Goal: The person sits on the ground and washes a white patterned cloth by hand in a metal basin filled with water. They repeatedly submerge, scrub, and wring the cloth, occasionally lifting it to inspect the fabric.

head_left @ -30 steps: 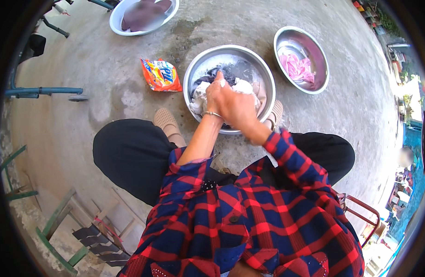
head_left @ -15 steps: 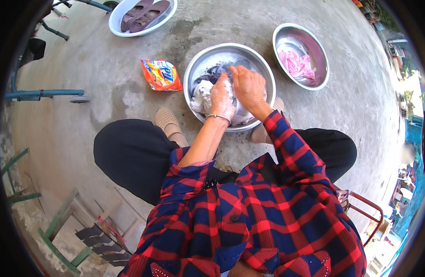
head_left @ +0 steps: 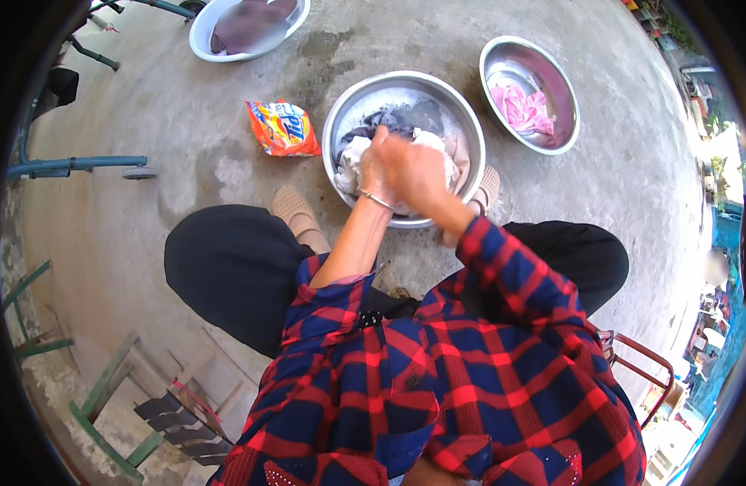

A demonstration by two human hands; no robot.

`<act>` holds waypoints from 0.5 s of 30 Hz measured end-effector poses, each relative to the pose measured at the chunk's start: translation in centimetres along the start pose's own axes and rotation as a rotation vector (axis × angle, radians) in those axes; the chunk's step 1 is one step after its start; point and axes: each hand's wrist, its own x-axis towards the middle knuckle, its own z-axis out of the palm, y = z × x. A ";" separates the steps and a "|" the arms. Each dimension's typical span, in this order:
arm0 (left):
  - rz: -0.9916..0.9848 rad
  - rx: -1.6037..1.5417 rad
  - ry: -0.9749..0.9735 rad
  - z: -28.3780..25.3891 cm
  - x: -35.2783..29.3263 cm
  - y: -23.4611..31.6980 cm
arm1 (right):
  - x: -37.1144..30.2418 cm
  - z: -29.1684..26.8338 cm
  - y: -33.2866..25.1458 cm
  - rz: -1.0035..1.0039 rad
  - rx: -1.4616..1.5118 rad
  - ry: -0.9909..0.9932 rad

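Observation:
A wide metal basin (head_left: 476, 162) stands on the floor between my feet, with wet laundry and cloudy suds inside. Over it my left hand (head_left: 374, 172), a bangle at its wrist, is closed on a white cloth (head_left: 352, 159). My right hand (head_left: 420, 172), smeared by motion, crosses against the left one, its fingers curled on the same white cloth and partly hidden. Dark clothing (head_left: 387, 123) lies in the water past my hands, and a beige cloth (head_left: 458, 160) rests against the basin's right side.
An orange detergent bag (head_left: 284, 139) lies left of the basin. To the right, a smaller metal basin (head_left: 564, 121) holds a pink cloth (head_left: 520, 108). A white tub (head_left: 201, 36) with dark shoes stands far left. Green and blue metal frames line the left side.
My right hand has moved down and toward me, across the left wrist. The white cloth has shifted, so more of it and the beige cloth show on the right.

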 end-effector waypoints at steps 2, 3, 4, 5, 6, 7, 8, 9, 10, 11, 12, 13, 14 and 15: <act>0.145 0.144 0.399 4.7 -0.2 -1.2 | 2.2 -1.2 2.4 0.141 -0.054 0.097; 0.186 0.170 0.387 4.6 -0.1 -1.2 | 2.4 -1.7 2.1 0.142 -0.058 0.097; 0.151 0.150 0.290 4.0 0.0 -1.0 | 2.4 -2.2 1.5 0.143 -0.062 0.098; 0.115 0.129 0.192 3.0 0.0 -0.4 | 1.8 -1.9 0.4 0.090 0.011 0.138; 0.084 0.111 0.098 2.1 -0.1 0.5 | 0.7 -1.5 -0.8 0.034 0.089 0.178; 0.042 0.149 0.020 1.7 -0.5 2.1 | -0.1 -2.7 -2.3 -0.050 0.019 0.075; 0.058 0.108 0.069 1.9 -0.5 1.7 | -0.1 -2.5 -2.4 -0.085 0.025 0.092; 0.066 0.060 0.119 2.4 -0.5 0.5 | 0.2 -2.0 -1.4 -0.024 0.024 0.105; 0.085 0.018 0.164 3.1 -0.3 -0.3 | 1.5 -1.7 0.2 0.027 0.028 0.126; 0.147 0.199 0.377 3.6 -0.4 -0.7 | 2.4 -1.9 1.4 0.119 -0.009 0.115; 0.139 0.218 0.368 4.1 -0.7 -0.4 | 2.7 -2.2 2.1 0.165 -0.086 0.078; 0.167 0.213 0.383 4.8 -0.8 -0.2 | 2.3 -2.0 1.9 0.170 -0.042 0.126; 0.195 0.207 0.398 5.5 -1.0 0.1 | 1.7 -1.7 1.2 0.173 0.001 0.175; 0.118 0.141 0.346 4.5 -0.9 0.8 | 0.9 -1.9 -0.4 0.079 0.029 0.156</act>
